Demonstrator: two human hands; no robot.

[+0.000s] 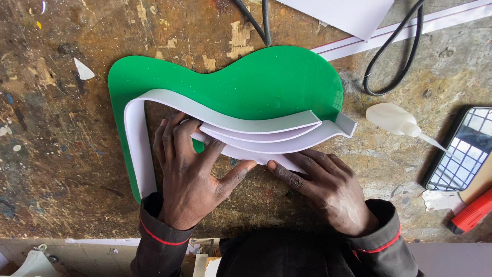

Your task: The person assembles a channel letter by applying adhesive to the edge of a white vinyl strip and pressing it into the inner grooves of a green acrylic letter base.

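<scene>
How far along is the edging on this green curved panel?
Done: the white strip already stands on edge along the green panel's left side and across its middle. In hand: the left hand and right hand press layered strip ends down near the lower edge. Left: the upper and right rim has no strip; the glue bottle lies aside.
</scene>
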